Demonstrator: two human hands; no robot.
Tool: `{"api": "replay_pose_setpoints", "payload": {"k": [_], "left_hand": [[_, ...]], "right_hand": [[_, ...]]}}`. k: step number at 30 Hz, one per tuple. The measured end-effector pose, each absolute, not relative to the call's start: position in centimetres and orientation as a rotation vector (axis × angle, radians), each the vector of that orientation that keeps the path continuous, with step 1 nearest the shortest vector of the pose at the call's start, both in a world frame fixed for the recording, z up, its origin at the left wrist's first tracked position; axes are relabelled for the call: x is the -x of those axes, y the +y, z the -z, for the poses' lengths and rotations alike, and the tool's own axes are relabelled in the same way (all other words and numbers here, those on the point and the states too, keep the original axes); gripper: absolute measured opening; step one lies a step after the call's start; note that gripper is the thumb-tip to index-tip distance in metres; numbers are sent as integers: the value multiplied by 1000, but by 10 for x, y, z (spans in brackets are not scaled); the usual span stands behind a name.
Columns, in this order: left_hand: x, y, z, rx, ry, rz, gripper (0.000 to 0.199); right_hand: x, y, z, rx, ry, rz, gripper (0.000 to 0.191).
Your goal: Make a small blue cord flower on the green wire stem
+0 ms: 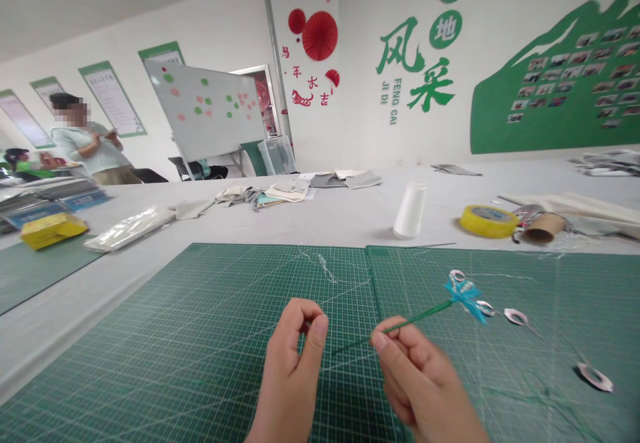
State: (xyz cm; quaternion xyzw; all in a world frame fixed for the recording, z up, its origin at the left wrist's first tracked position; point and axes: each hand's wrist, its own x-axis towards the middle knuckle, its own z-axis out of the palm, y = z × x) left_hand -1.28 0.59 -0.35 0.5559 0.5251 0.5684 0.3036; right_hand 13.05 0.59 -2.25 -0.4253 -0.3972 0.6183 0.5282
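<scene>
Between the thumb and fingers of my right hand [420, 376] is the thin green stem of a handmade flower [463, 294]. Its blue petals with whitish beads in the middle point up to the right, and the bare stem end sticks out to the left. My left hand [297, 356] is beside that stem end, apart from it, thumb and forefinger pinched together; whether a thread is in the pinch I cannot make out. Under both hands lie green cutting mats [200, 336]. Several oval white-rimmed pieces [516, 317] on a thread rest to the right of the flower.
Loose green thread [547, 393] lies at the right, white thread [326, 268] ahead. Past the mats stand a white thread cone [410, 211], yellow tape roll [489, 221] and cardboard tube [545, 227]. A yellow box [53, 229] is far left. A person [93, 139] stands beyond the table.
</scene>
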Motion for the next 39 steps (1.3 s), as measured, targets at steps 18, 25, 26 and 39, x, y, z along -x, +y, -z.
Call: {"api": "replay_pose_setpoints", "payload": {"k": [18, 25, 26, 39], "left_hand": [[15, 9, 1, -1337, 1074, -853, 30], [20, 10, 4, -1279, 1057, -752, 23], [20, 10, 4, -1280, 1058, -742, 23], [21, 6, 6, -1118, 964, -759, 29]], "right_hand": [[-139, 8, 27, 1052, -1418, -1346, 37], [-144, 12, 29, 1069, -1562, -1331, 34], [-144, 12, 29, 1065, -1578, -1314, 33], [-144, 11, 32, 957, -1648, -1284, 28]]}}
